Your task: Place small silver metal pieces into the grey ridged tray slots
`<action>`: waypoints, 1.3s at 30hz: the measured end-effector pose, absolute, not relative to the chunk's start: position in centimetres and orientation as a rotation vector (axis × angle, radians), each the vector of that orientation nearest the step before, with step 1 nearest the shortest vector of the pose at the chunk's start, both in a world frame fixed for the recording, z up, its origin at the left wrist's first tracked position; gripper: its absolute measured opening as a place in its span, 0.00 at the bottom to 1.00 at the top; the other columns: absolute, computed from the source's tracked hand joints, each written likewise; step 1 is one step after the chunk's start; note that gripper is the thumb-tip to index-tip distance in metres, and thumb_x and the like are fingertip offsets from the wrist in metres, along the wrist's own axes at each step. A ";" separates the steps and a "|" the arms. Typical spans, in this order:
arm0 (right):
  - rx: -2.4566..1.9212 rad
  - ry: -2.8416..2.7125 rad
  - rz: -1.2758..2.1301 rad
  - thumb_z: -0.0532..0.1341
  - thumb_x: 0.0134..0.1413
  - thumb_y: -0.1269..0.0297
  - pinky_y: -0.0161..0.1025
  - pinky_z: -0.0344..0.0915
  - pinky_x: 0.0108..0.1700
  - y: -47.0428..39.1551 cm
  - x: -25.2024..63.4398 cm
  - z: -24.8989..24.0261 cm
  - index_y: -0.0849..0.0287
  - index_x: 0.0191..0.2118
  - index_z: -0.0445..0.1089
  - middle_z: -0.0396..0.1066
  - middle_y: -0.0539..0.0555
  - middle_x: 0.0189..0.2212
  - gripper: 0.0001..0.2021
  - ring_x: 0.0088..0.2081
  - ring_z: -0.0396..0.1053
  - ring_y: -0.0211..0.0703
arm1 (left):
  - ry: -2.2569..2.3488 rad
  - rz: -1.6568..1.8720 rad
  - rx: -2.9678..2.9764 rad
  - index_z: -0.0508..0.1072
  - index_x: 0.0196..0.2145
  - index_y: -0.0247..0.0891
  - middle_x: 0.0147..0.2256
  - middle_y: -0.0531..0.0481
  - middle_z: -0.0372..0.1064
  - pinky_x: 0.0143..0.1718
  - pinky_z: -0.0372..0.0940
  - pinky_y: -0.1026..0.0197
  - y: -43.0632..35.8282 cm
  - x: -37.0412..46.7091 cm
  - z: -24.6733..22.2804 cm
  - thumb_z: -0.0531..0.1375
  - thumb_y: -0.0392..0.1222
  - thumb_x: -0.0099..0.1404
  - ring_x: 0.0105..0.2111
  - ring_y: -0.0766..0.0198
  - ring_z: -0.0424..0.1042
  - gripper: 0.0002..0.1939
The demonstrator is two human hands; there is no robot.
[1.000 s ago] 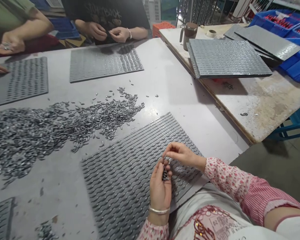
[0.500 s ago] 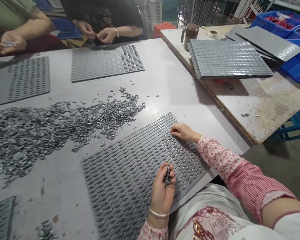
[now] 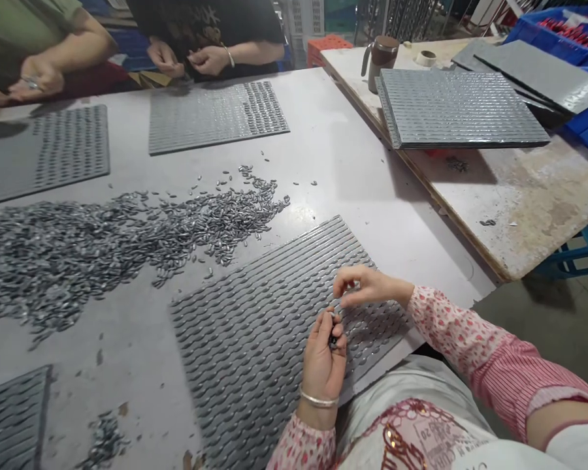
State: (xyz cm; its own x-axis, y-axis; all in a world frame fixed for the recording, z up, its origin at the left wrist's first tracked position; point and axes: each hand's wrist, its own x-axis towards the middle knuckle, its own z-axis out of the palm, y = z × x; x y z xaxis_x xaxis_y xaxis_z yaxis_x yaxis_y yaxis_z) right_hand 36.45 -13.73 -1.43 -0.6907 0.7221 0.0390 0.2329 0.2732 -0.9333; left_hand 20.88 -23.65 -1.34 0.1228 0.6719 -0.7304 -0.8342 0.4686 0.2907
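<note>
My left hand (image 3: 323, 365), palm up with a bracelet at its wrist, is closed around several small dark grey oval pieces (image 3: 332, 339). The fingers hide most of them; one piece seems to show at the fingertips. Just above it, my right hand (image 3: 365, 286) has thumb and forefinger apart, and I see nothing between them. Both hands are over a grey grooved board (image 3: 245, 339) lying at a slant on the white table. Rows of oval pieces sit in its grooves, while the grooves towards its far edge look plain.
A long heap of loose oval pieces (image 3: 102, 241) spreads over the table (image 3: 343, 173). Two people's hands (image 3: 210, 62) work behind other boards (image 3: 196, 121). At right, a side table (image 3: 549, 215) holds stacked boards (image 3: 460, 108) and a mug (image 3: 382, 62).
My right hand has come off the board's far right part, back towards my left hand, and its fingers have parted. My left fingers have drawn in over the pieces. The view has shifted slightly.
</note>
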 end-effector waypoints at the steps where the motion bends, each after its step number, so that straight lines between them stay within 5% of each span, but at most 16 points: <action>1: -0.777 -2.079 1.453 0.63 0.51 0.62 0.35 0.63 0.40 -14.7 36.1 -1.0 0.60 0.37 0.69 0.69 0.52 0.33 0.09 0.36 0.65 0.37 | 0.936 1.117 -0.217 0.72 0.32 0.32 0.29 0.52 0.63 0.16 0.56 0.76 -23.6 20.9 -1.3 0.63 0.34 0.56 0.21 0.78 0.60 0.05; 10: -1.095 -1.666 1.377 0.53 0.60 0.63 0.35 0.64 0.37 -14.5 36.6 -2.9 0.61 0.40 0.65 0.69 0.52 0.32 0.08 0.34 0.67 0.37 | 0.944 1.036 -0.199 0.71 0.40 0.31 0.31 0.49 0.64 0.20 0.61 0.72 -23.5 20.6 -0.5 0.56 0.35 0.62 0.23 0.75 0.62 0.09; 16: -1.477 -2.109 0.805 0.57 0.54 0.74 0.37 0.58 0.43 -9.1 39.7 -4.6 0.61 0.34 0.71 0.70 0.51 0.31 0.05 0.36 0.64 0.38 | 0.928 0.996 -0.200 0.70 0.36 0.33 0.27 0.52 0.63 0.18 0.57 0.73 -23.8 20.7 -0.3 0.57 0.33 0.61 0.20 0.75 0.58 0.05; 30: -1.624 -2.167 0.586 0.60 0.51 0.72 0.39 0.57 0.44 -8.4 39.5 -5.7 0.62 0.31 0.69 0.66 0.54 0.31 0.01 0.37 0.59 0.43 | 0.858 1.021 -0.226 0.72 0.34 0.33 0.33 0.49 0.63 0.21 0.60 0.72 -24.0 20.7 -1.4 0.60 0.34 0.59 0.25 0.74 0.61 0.04; 35: -1.260 -1.992 1.219 0.57 0.56 0.67 0.34 0.61 0.35 -12.2 38.1 -2.7 0.62 0.34 0.69 0.68 0.50 0.28 0.05 0.31 0.63 0.36 | 0.907 1.055 -0.168 0.72 0.36 0.32 0.30 0.51 0.63 0.19 0.58 0.74 -23.9 21.0 -1.1 0.61 0.34 0.59 0.23 0.76 0.60 0.06; 39: -0.861 -2.041 1.544 0.60 0.55 0.61 0.33 0.63 0.37 -15.4 36.6 -0.4 0.61 0.39 0.70 0.70 0.52 0.34 0.09 0.35 0.66 0.36 | 0.959 1.083 -0.110 0.72 0.35 0.34 0.28 0.53 0.62 0.19 0.59 0.73 -23.8 21.2 -0.7 0.64 0.36 0.56 0.22 0.76 0.61 0.08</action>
State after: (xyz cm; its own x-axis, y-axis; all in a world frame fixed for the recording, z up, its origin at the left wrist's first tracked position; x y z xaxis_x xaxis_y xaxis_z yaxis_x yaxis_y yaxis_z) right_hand 36.61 -15.38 -0.39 -0.7103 0.7035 -0.0239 0.2143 0.1838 -0.9593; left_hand 21.21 -23.80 -0.69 0.1252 0.6970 -0.7060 -0.7854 0.5044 0.3587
